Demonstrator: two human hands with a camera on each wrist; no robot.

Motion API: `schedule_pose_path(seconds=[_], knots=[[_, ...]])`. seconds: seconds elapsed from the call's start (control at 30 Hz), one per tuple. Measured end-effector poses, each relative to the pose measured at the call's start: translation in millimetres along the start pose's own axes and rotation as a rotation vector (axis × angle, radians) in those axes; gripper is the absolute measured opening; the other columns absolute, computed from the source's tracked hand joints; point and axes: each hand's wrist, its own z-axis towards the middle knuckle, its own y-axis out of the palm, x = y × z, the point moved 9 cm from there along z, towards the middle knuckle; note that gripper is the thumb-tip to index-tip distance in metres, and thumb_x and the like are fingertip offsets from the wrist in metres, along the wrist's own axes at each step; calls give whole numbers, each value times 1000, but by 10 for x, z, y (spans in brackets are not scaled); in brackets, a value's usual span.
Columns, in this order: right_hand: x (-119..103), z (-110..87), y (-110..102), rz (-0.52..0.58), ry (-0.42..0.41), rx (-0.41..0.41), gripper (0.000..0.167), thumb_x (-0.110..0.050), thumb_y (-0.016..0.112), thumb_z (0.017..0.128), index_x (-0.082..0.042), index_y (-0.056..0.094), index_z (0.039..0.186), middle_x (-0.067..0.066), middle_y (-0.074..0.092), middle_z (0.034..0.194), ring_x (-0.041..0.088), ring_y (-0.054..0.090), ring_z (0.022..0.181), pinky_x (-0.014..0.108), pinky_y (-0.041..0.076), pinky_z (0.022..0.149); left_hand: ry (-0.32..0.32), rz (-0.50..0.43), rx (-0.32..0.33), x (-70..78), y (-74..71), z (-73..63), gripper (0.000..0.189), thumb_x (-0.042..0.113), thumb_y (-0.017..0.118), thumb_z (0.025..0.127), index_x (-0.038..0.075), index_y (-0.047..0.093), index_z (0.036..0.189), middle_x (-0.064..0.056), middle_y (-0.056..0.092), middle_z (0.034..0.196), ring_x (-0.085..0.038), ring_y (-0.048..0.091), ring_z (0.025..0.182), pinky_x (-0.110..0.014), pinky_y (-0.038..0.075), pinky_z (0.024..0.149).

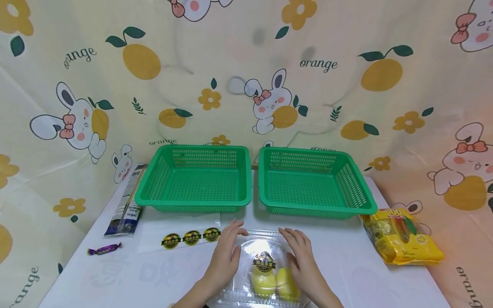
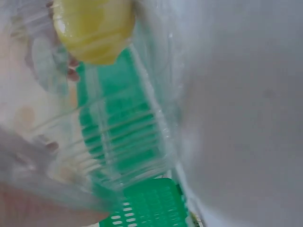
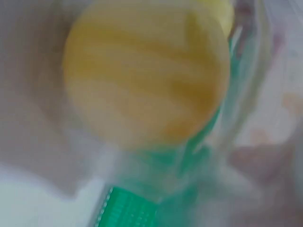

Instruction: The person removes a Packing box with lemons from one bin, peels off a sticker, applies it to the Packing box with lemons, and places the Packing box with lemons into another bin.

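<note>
In the head view a clear plastic clamshell box (image 1: 257, 243) stands at the table's front. Through its lid show yellow lemons (image 1: 286, 283) and a round black-and-gold label (image 1: 264, 262). My left hand (image 1: 225, 256) lies along the box's left side, fingers reaching to the far edge and thumb over the lid. Opposite it, my right hand (image 1: 303, 256) rests on the right side with extended fingers. The left wrist view shows a lemon (image 2: 97, 28) close up behind ribbed clear plastic. A lemon (image 3: 147, 75) fills much of the blurred right wrist view.
Two green baskets (image 1: 196, 202) (image 1: 319, 209) stand behind the box. At left are a long packet (image 1: 125, 209), a purple wrapped candy (image 1: 105, 249) and a sheet of round stickers (image 1: 191, 237). A yellow packet (image 1: 404, 239) lies at the right edge, and a printed cloth hangs behind.
</note>
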Motion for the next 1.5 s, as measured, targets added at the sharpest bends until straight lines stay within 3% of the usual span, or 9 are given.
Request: schedule_pose_path(seconds=[0.23,0.4,0.53,0.77,0.9,1.07,1.17,1.33,1.5], knots=[[142,18,-28,138,90,-95,64,13,62,88,-3,43,147,20,43,148,48,36,137,68,33,105,-141,-116,34,-260,-204,-95,62,-6,65,88,12,44,144,-12,45,149,-39,42,136,-60,34,109],[323,40,-135,194,134,-73,62,6,71,87,3,46,144,22,53,140,45,45,132,63,36,105,-229,-150,35,-422,-329,-177,53,11,71,91,9,49,140,-12,54,141,-36,50,129,-57,42,104],[493,58,-198,266,190,-68,56,3,74,86,6,52,137,22,60,133,42,53,126,55,43,103,-300,-257,27,-521,-366,-270,49,16,72,93,5,52,135,-14,57,135,-32,58,116,-39,54,93],[811,70,-278,438,337,-44,44,-5,73,90,8,58,130,22,65,124,23,65,111,30,56,90,-409,-375,-42,-553,-348,-405,67,14,79,86,5,45,143,-22,50,139,-36,59,111,-28,58,72],[1075,101,-421,690,413,103,35,-1,67,94,8,59,126,18,71,112,13,70,98,24,57,84,-432,-377,-108,-532,-295,-462,78,19,81,84,7,38,149,-24,43,146,-43,55,118,-31,60,69],[1517,60,-625,1229,640,476,26,2,64,95,-1,59,120,10,75,98,20,73,91,30,57,86,-450,-395,-130,-536,-261,-492,80,20,79,86,8,35,151,-25,40,148,-43,53,120,-33,60,69],[1694,3,-710,1418,792,676,38,3,67,92,-5,52,126,10,74,96,20,73,91,30,57,85,-451,-398,-129,-538,-261,-487,79,20,79,87,7,35,151,-24,41,147,-43,53,120,-34,60,69],[1814,-36,-807,1530,928,842,58,3,71,88,-18,43,135,4,67,106,17,70,98,31,57,86,-449,-398,-128,-540,-259,-475,78,20,78,87,8,35,151,-25,41,147,-44,54,119,-34,61,69],[1869,-16,-894,1538,902,938,58,2,72,87,-21,42,130,-2,48,126,14,63,109,32,56,88,-444,-413,-130,-532,-250,-474,77,19,78,88,8,36,151,-25,41,146,-44,54,119,-34,60,70]])
